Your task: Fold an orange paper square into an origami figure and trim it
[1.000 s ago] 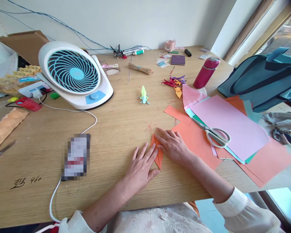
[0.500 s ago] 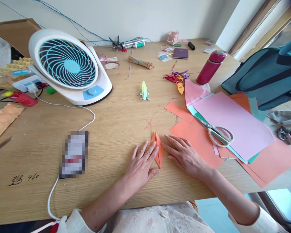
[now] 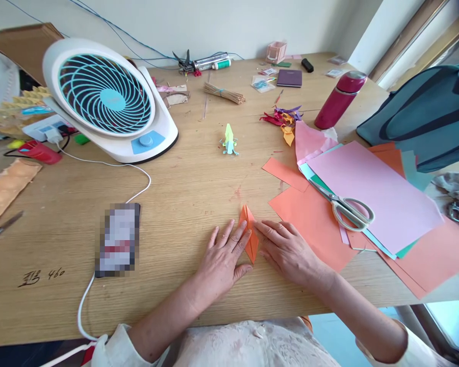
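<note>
A small folded orange paper piece (image 3: 250, 235) lies on the wooden table (image 3: 183, 193) near its front edge. My left hand (image 3: 222, 261) lies flat on the table with fingers spread, its fingertips pressing the left side of the orange piece. My right hand (image 3: 286, 250) rests flat on the other side, its fingers stretched out and touching the piece's right edge. Neither hand grips anything.
Sheets of orange and pink paper (image 3: 371, 199) with scissors (image 3: 348, 209) on top lie to the right. A white and blue fan (image 3: 107, 99), a phone on a cable (image 3: 118, 239), a small paper figure (image 3: 228, 140), a red bottle (image 3: 340, 99) and a blue bag (image 3: 428, 117) stand around.
My right hand slid off the orange piece to the right, then came back against its right edge. My left hand stayed put. The view shifted a little.
</note>
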Motion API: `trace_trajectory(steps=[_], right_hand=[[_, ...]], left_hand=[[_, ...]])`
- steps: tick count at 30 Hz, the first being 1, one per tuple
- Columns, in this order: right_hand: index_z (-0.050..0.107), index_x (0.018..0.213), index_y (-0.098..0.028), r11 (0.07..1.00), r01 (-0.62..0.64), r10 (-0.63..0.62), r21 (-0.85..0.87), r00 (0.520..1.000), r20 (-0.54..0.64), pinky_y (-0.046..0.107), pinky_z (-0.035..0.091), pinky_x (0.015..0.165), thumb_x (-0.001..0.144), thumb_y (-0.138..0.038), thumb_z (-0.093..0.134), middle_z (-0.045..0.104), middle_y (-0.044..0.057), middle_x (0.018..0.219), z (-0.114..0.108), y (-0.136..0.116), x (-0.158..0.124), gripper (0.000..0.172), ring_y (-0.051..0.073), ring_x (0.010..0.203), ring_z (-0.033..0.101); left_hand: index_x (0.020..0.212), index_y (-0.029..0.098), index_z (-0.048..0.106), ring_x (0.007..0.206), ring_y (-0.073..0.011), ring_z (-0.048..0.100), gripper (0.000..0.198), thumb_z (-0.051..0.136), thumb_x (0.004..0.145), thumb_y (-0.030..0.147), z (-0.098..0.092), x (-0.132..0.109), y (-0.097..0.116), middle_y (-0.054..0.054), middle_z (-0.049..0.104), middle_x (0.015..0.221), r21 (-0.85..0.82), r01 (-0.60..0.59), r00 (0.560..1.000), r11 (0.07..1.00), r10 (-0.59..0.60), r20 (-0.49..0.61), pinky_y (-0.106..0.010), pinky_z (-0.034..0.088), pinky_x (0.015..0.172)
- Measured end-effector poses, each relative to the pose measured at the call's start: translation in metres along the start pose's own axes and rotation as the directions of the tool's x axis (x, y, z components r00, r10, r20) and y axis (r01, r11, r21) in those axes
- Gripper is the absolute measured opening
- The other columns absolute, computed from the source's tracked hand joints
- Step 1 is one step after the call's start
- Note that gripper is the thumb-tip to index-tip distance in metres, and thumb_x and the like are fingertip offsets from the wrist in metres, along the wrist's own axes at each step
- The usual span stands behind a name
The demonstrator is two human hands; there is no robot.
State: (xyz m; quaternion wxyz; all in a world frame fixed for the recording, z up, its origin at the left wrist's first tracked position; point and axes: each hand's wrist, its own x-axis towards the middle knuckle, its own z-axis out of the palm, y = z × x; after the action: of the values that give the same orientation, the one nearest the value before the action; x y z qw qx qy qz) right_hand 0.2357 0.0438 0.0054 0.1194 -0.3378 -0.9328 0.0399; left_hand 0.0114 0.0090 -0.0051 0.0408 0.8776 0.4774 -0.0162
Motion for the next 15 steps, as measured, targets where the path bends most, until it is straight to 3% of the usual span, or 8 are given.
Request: trace_trajectory(steps=[8, 15], right_hand=[[0.051, 0.141, -0.009, 0.997, -0.057, 0.055, 0.058, 0.998, 0.031, 0.045, 0.048, 0.094, 0.101, -0.023, 0.047, 0.056, 0.016, 0.142, 0.0030, -0.0043, 0.0022, 0.043, 0.029, 0.120, 0.055], [0.055, 0.138, -0.012, 0.996, -0.062, 0.061, 0.057, 0.998, 0.015, 0.045, 0.048, 0.090, 0.102, -0.023, 0.044, 0.060, 0.016, 0.137, 0.0001, -0.0092, 0.0063, 0.039, 0.029, 0.116, 0.057]], left_hand=[[0.158, 0.017, 0.017, 0.152, -0.0318, 0.013, 0.071, 0.038, 0.100, 0.053, 0.0022, -0.0007, -0.0005, -0.006, 0.019, 0.166, 0.000, -0.008, 0.999, 1.000, 0.008, -0.032, -0.055, 0.023, 0.117], [0.155, 0.016, 0.030, 0.148, -0.0355, 0.019, 0.070, 0.048, 0.097, 0.052, -0.0025, 0.0005, -0.0025, -0.011, 0.028, 0.162, -0.084, -0.025, 0.999, 0.996, 0.021, -0.041, -0.056, 0.025, 0.116]])
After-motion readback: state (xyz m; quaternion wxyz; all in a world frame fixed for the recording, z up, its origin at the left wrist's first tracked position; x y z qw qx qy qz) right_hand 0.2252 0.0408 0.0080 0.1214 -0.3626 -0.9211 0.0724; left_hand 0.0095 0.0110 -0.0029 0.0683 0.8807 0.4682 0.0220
